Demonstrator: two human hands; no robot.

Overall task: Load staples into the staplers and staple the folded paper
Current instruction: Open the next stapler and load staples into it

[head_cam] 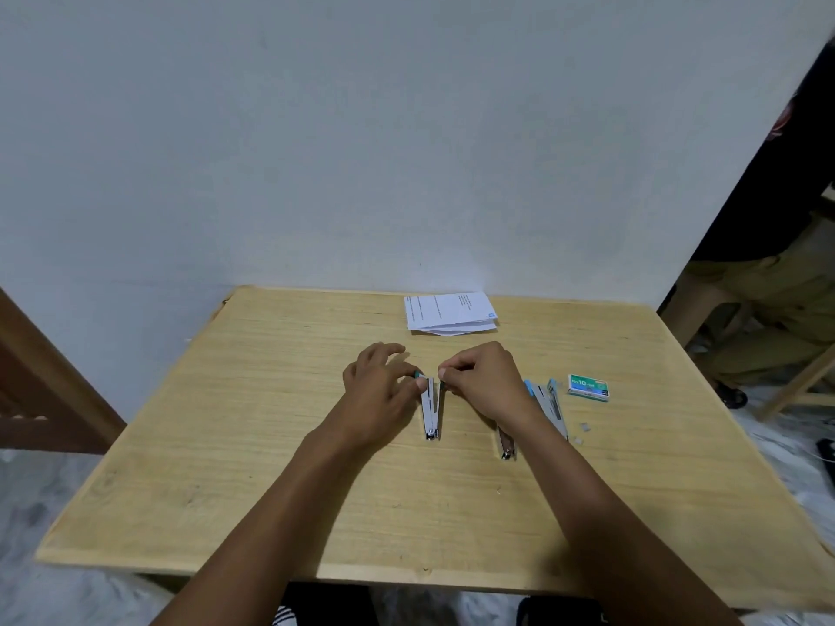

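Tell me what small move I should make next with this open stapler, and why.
Likely seat a strip from the loose staples in the green stapler. Its arms are spread; the left hand pinches one, the right hand pinches the other's tip. Whether staples are already in is too small to tell.

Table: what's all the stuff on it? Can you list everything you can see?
table: one, light wood, against the wall
wall: one, pale grey-white, behind the table
folded paper: one stack, white with print, at the table's far edge
green stapler: one, silver with a green tip, opened in a V, mid-table
blue staplers: count unclear, silver with blue tips, opened, partly under the right forearm
staple box: one, green, right of the blue staplers
loose staples: a few, silver, beside the blue staplers
left hand: one, grips the green stapler's left arm
right hand: one, pinches at the tip of its right arm
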